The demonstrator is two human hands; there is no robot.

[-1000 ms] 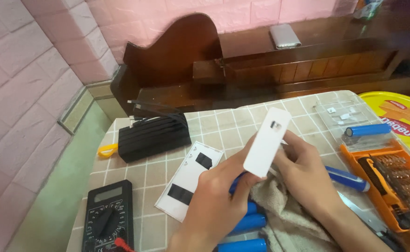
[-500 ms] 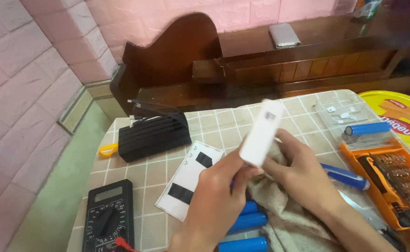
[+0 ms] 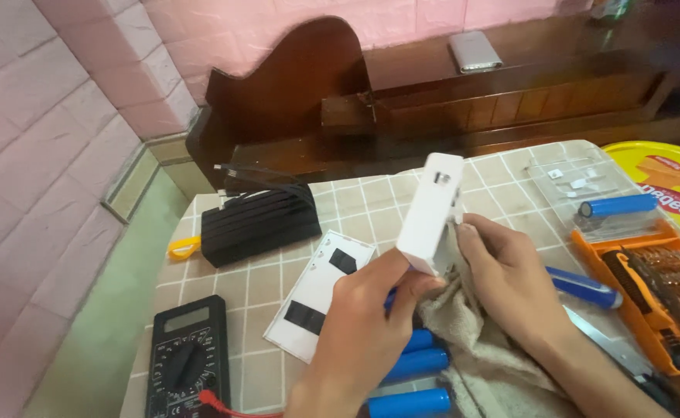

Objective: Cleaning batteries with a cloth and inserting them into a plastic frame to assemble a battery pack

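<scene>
Hands are meeting at the centre of the checked surface (image 3: 263, 282), and both are working on a white rectangular casing (image 3: 431, 213). Left hand (image 3: 363, 333) is gripping the casing's lower end, fingers clamped on it with the thumb pressing the near face, and it is holding the casing upright, tilted slightly, above the surface. Right hand (image 3: 510, 279) is sitting just beside the casing, its fingers curled in against the right edge and bunching a beige cloth (image 3: 471, 348) against it; the cloth is trailing down under both hands.

Below the hands, blue cylindrical cells (image 3: 421, 364) are lying side by side on the surface, partly hidden by the left wrist. Left of them a flat white panel (image 3: 321, 294) with black patches is lying face up, and at the near left corner a black multimeter (image 3: 187, 360) is resting with a red lead at its base. Further back, a black ribbed block (image 3: 259, 224) is sitting beside a yellow loop (image 3: 181, 248). Over on the right, an orange screwdriver-bit case (image 3: 657, 286) is lying open, another blue cell (image 3: 617, 205) is resting on a clear tray behind it, and a yellow round tin (image 3: 665, 178) is peeking in at the edge.
</scene>
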